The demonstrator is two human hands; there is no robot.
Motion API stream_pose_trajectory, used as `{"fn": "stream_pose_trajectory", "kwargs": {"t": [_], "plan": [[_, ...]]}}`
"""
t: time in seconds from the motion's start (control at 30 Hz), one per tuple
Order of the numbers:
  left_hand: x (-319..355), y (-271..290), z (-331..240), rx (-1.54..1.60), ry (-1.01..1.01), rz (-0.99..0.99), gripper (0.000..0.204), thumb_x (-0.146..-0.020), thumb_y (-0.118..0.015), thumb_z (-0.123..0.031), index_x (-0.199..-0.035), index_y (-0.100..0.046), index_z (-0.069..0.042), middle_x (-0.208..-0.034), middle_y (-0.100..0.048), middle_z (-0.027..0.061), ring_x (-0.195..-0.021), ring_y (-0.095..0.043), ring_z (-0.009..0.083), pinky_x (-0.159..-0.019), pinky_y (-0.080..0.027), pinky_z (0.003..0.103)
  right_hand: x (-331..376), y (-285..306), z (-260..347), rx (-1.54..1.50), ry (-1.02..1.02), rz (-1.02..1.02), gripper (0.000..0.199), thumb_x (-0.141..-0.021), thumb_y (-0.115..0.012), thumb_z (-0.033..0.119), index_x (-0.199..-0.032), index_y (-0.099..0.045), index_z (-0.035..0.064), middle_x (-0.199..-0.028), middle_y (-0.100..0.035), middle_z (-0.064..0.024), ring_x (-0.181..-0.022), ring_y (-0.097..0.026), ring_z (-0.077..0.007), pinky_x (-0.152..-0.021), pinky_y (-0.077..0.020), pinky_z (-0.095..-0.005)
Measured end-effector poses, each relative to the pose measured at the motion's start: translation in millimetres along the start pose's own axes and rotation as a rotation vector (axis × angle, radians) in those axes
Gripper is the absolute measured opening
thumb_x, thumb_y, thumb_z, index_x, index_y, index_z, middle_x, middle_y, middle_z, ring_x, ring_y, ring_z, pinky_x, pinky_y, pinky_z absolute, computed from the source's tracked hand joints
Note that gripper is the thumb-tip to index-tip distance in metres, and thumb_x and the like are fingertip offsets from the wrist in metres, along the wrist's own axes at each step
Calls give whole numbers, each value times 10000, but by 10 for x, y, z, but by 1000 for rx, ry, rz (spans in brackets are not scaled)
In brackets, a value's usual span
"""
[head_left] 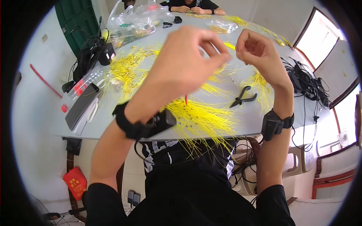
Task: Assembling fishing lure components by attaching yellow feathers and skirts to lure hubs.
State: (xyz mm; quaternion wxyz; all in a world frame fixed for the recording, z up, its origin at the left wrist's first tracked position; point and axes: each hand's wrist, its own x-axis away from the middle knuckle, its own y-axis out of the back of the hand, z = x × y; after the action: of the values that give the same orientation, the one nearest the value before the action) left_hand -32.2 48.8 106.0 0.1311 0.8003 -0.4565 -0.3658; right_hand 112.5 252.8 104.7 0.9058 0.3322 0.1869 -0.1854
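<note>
Both my hands are raised over the table, facing each other with a small gap between them. My left hand [190,56] is pinched, thumb against forefinger, and slightly blurred. The fingers of my right hand [258,52] are curled in, thumb to fingertips. Anything held in either is too small to make out. Below them, a large fan of thin yellow strands [203,116] overhangs the near table edge, with small dark bits on it and a red stick [186,99] at its upper end. Dark-handled pliers [243,98] lie right of the fan, jaws apart.
More yellow strands [130,69] are heaped at left. A plastic bottle [88,81], a dark flat box [83,105] and black cables [96,52] crowd the left edge. Clear plastic bags [132,26] stand farther back. Cables [307,81] lie at right. Another person's hands [190,9] work at the far side.
</note>
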Motion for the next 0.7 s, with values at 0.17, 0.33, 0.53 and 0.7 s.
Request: {"fn": "stream_pose_trajectory", "kwargs": {"t": [0.17,0.33,0.53,0.7], "plan": [[-118,126,310,-56,-85,-36,200,-869,-819,-156,-1032,-786,-45,-896,-767,9,-537,-496,47,-518,-393,233,-83,-275,-159,-80,-16,64,124,-887,-684,-1,-930,-579,48,-836,-537,68,-745,-480,-12,-688,-399,-217],[-314,20,416,-35,-154,89,237,-850,-837,-144,-1066,-816,-47,-848,-767,56,-580,-523,90,-547,-421,280,-60,-356,-175,-163,-59,-4,133,-871,-680,-5,-920,-569,50,-843,-572,43,-748,-508,-39,-684,-415,-235],[-365,-20,527,55,-101,0,217,-892,-835,-174,-1060,-816,-38,-852,-770,46,-535,-517,67,-499,-403,270,-122,-354,-184,-268,-113,-130,87,-922,-634,92,-998,-624,51,-896,-638,-14,-807,-570,-64,-715,-467,-262],[-546,43,383,336,-76,-240,183,-949,-795,-166,-1076,-801,-34,-926,-773,19,-528,-525,45,-487,-405,226,-90,-602,-39,-371,-120,-61,296,-984,-591,210,-1180,-668,2,-999,-720,-97,-891,-655,-114,-781,-513,-284]]}}
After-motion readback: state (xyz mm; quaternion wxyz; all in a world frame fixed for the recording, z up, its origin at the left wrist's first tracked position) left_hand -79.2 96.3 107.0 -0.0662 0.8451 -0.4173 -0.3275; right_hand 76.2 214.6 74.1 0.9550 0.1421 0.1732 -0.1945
